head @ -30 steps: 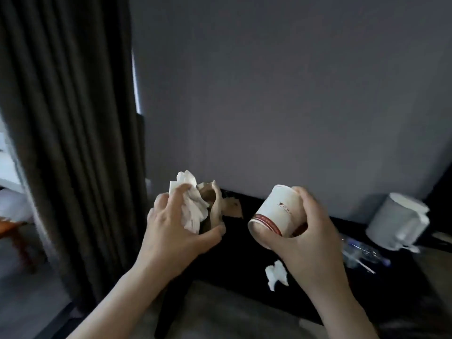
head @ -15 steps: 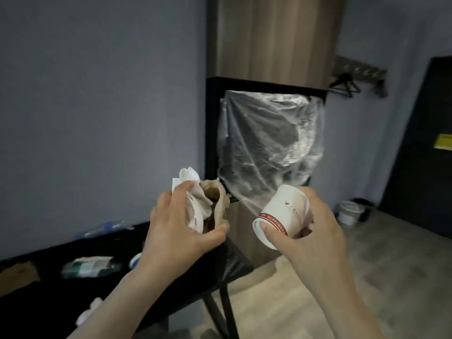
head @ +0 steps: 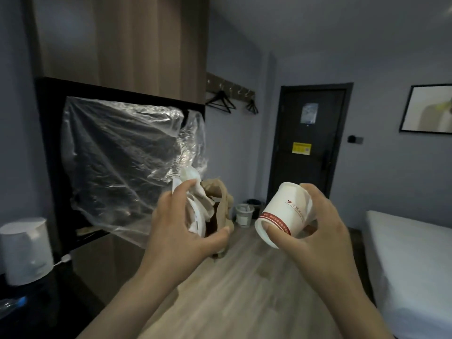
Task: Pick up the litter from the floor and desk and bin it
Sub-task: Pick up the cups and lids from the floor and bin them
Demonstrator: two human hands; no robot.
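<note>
My left hand grips a bundle of litter: crumpled white tissue, a white cup rim and brown paper. In my right hand is a white paper cup with a red band, lying on its side with its mouth toward the lower left. Both hands are held up at chest height in the middle of the view. Far ahead on the floor, by the dark door, stands a small white bin with a dark bin behind it.
A screen wrapped in clear plastic film stands on the left. A white kettle sits on the dark desk at lower left. A white bed fills the right side. Wooden floor runs ahead to the door.
My view has swung right, from the desk and wall to the room with the door and bed. Both hands keep the same hold on the litter and cup.
</note>
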